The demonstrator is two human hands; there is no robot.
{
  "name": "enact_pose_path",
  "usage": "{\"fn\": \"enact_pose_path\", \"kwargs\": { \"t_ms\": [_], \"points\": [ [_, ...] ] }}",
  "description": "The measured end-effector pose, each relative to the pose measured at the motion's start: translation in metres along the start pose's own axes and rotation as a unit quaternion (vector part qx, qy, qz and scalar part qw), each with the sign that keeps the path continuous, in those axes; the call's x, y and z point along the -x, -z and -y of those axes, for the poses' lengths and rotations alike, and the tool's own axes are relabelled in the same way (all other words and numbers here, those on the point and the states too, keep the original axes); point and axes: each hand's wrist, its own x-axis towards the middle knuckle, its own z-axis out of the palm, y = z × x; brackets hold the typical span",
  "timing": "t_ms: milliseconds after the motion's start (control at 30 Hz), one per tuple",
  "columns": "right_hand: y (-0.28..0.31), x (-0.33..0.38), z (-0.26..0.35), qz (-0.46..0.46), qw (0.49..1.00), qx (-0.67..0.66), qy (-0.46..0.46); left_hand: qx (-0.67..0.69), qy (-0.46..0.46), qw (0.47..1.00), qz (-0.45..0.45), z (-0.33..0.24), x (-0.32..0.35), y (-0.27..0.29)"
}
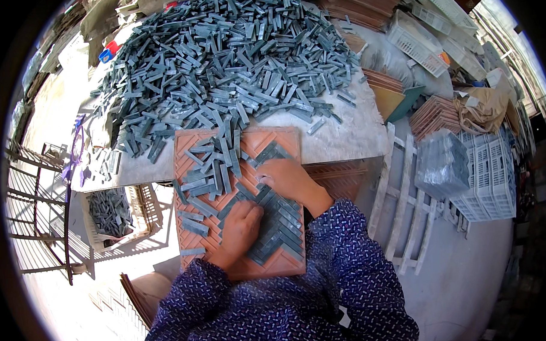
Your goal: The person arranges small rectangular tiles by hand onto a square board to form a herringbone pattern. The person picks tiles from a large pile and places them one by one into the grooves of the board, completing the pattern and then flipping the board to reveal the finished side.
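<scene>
An orange-brown mould tray with raised slanted ridges lies in front of me, its far end on the table. Dark grey stone strips form a herringbone pattern over its right part. Loose stone strips are heaped on its upper left. My left hand rests at the left side of the pattern, fingers curled and mostly hidden. Above the pattern, my right hand is bent with thumb and fingers together near its upper strips. What either hand holds, if anything, is hidden.
A large pile of strips covers the pale table. At lower left stands a crate of strips. To the right are a white slatted rack, white plastic crates and a wrapped stack. A metal rack stands far left.
</scene>
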Motion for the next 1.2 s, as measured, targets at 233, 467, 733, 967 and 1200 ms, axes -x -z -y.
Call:
{"fn": "enact_pose_path", "kwargs": {
  "t_ms": [233, 467, 733, 967, 1200],
  "points": [
    [0.007, -0.009, -0.004, -0.024, 0.999, 0.029, -0.017, -0.003, -0.005, 1.000, -0.003, -0.001, -0.002, -0.004],
    [0.000, -0.011, 0.008, -0.021, 0.995, -0.012, -0.092, -0.004, -0.009, 1.000, -0.008, 0.000, 0.001, -0.002],
    [-0.018, -0.037, 0.035, -0.082, 0.975, -0.080, -0.190, 0.005, 0.003, 1.000, 0.000, 0.004, 0.002, -0.004],
    [-0.034, -0.040, 0.050, -0.093, 0.969, -0.051, -0.223, 0.021, 0.000, 1.000, -0.005, 0.005, 0.005, -0.002],
    [-0.024, -0.002, 0.050, -0.024, 0.984, 0.012, -0.177, 0.055, -0.003, 0.998, -0.024, 0.003, 0.006, -0.004]
  ]
}}
